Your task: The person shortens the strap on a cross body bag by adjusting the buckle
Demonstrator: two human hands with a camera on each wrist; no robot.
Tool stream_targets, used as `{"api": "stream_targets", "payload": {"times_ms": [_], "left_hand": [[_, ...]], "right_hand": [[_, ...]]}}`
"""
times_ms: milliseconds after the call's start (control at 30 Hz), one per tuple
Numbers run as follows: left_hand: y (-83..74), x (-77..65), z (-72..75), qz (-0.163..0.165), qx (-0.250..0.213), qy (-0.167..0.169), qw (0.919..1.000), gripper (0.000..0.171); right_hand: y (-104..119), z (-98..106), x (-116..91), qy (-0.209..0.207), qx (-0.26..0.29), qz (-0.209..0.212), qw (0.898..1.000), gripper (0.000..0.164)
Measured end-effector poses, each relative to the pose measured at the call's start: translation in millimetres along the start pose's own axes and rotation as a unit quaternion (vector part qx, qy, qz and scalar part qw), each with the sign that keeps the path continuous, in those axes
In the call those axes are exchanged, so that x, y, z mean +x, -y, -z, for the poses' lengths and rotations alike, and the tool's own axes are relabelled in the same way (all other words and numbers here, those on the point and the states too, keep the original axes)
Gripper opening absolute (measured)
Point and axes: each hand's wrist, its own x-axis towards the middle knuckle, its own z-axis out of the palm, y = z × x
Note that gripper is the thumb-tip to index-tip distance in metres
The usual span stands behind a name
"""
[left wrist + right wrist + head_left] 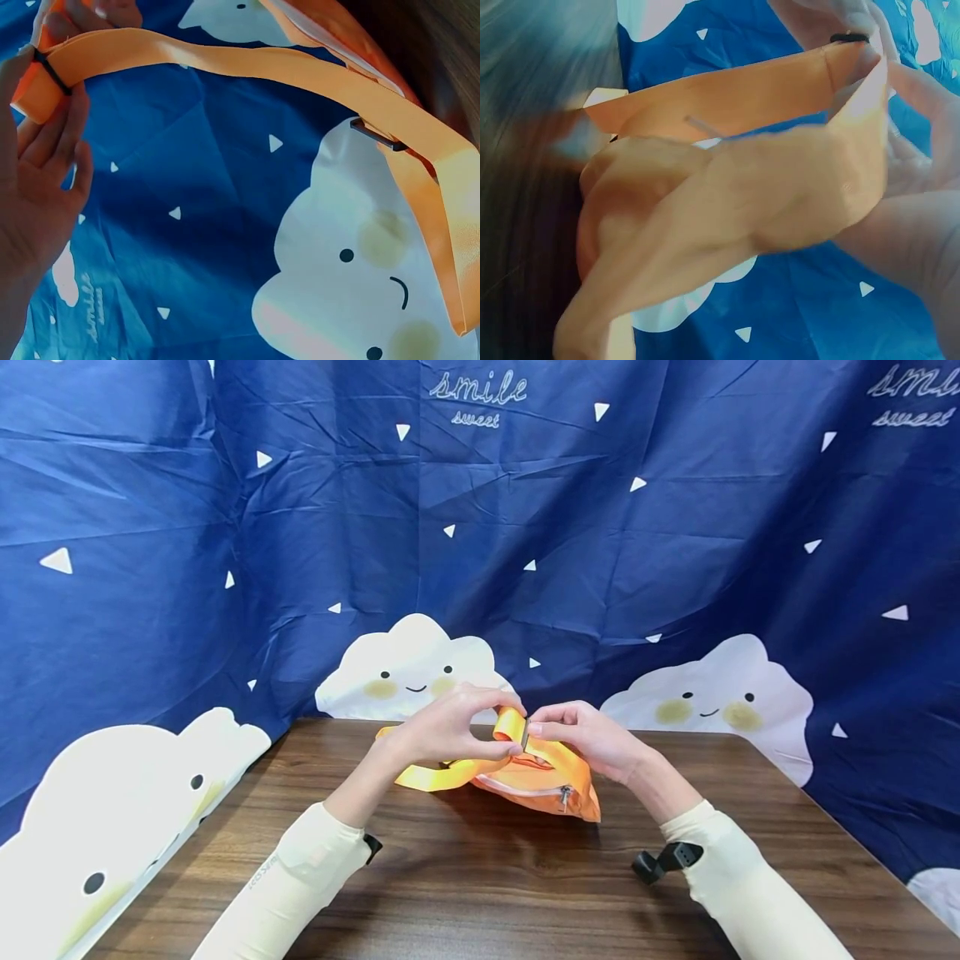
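A small orange zippered bag (536,792) lies on the table, its yellow-orange webbing strap (438,777) raised above it. My left hand (450,720) pinches a loop of the strap between thumb and fingers, beside a dark slider buckle (525,732). From the other side my right hand (588,739) pinches the strap at that buckle with thumb and bent fingers. In the left wrist view the strap (225,60) runs away from the buckle, and a second black buckle (379,135) sits farther along it. Close folds of orange fabric (727,195) partly cover the right wrist view.
The brown wooden table (450,877) extends around the bag. Behind it hangs a blue curtain (525,510) with white clouds and triangles. A black wrist device (663,862) sits at the right cuff, close above the tabletop.
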Motion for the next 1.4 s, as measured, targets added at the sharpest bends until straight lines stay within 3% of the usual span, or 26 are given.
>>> {"api": "stream_targets", "payload": {"times_ms": [267, 500, 633, 867, 1167, 1400], "left_hand": [[-3.1, -0.7, 0.3, 0.024, 0.025, -0.005, 0.9994, 0.047], [-0.1, -1.8, -1.4, 0.019, -0.016, 0.004, 0.9997, 0.057], [3.5, -1.8, -2.3, 0.017, -0.03, 0.005, 0.9994, 0.054], [6.3, -1.4, -0.6, 0.005, -0.01, 0.001, 0.9999, 0.042], [8.9, -5.1, -3.0, 0.024, -0.006, 0.015, 0.9996, 0.041], [12.9, -6.4, -1.3, 0.034, 0.015, 0.02, 0.9991, 0.04]], "right_hand": [[9.1, -8.8, -3.2, -0.026, -0.019, -0.022, 0.999, 0.025], [9.7, -10.4, -3.1, -0.036, 0.012, -0.009, 0.999, 0.019], [9.4, -9.5, -3.6, -0.039, 0.025, 0.003, 0.999, 0.016], [12.8, -8.2, -4.4, -0.047, 0.041, 0.031, 0.998, 0.014], [10.8, -6.5, -3.8, -0.043, 0.113, 0.068, 0.99, 0.017], [14.7, -4.0, -4.2, -0.049, 0.131, 0.086, 0.986, 0.023]]}}
